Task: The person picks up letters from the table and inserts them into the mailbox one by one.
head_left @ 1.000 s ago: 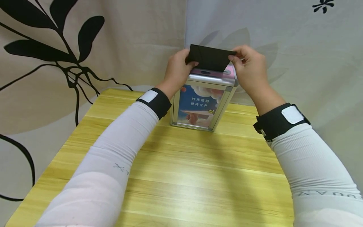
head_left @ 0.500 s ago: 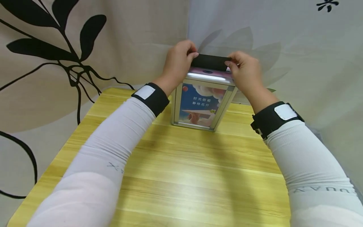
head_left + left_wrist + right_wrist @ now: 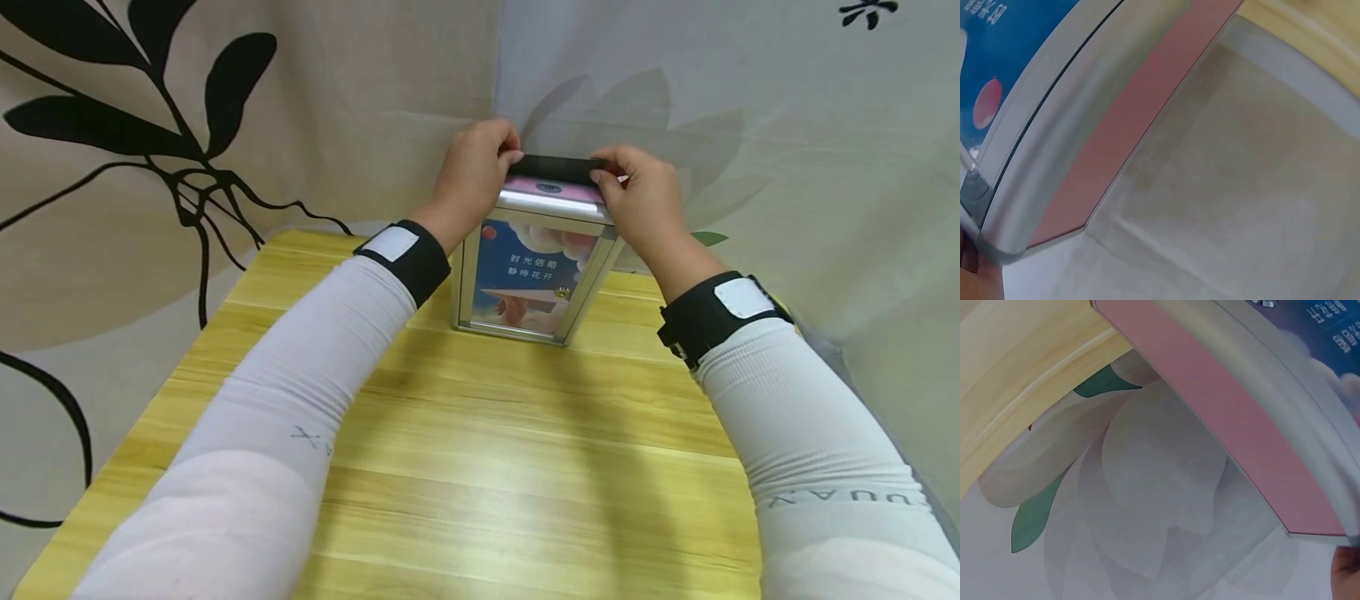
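A yellow wooden table (image 3: 480, 467) stands against draped leaf-printed curtains (image 3: 225, 125).

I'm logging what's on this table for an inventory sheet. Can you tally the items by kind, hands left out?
Box: 1, metal-framed, standing on the table
Black card: 1, pinched at its ends by the left hand and right hand above the box top
Total: 2
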The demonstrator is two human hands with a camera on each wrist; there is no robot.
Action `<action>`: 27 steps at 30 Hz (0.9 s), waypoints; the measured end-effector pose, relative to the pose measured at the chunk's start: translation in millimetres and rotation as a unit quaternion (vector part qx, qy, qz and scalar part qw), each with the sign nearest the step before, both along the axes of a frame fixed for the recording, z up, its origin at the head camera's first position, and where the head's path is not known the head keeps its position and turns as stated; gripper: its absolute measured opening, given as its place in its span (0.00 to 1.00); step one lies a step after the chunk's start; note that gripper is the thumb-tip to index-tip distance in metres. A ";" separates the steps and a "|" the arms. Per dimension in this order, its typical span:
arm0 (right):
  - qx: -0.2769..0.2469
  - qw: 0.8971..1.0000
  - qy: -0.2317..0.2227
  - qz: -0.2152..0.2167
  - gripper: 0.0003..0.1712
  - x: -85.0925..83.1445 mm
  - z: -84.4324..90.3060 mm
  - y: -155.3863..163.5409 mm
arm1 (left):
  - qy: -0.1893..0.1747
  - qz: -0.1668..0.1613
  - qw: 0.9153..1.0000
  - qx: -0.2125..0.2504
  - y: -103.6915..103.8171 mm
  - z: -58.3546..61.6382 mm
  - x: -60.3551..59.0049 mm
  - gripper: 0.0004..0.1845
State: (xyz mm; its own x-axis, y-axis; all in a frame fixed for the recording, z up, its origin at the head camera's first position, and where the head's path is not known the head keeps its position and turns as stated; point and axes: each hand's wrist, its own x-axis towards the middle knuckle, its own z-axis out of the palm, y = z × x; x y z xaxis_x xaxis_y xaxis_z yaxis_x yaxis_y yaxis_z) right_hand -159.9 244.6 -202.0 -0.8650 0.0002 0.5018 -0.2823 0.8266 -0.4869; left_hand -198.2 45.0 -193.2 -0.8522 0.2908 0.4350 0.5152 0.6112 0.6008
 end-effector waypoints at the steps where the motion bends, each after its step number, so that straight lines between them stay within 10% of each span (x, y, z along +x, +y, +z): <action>1: 0.006 1.000 0.001 0.001 0.13 0.1 0.0 -0.1 | -0.006 -0.001 1.000 0.001 0.2 -1.2 0.0 0.08; 8: 0.089 0.996 0.030 0.007 0.12 1.3 -2.5 -3.2 | -0.043 0.004 0.999 0.003 -0.1 -10.8 1.3 0.08; 27: 0.161 0.986 0.034 -0.034 0.15 6.3 -5.7 -9.2 | 0.038 0.004 0.998 -0.040 0.9 -21.2 -2.4 0.09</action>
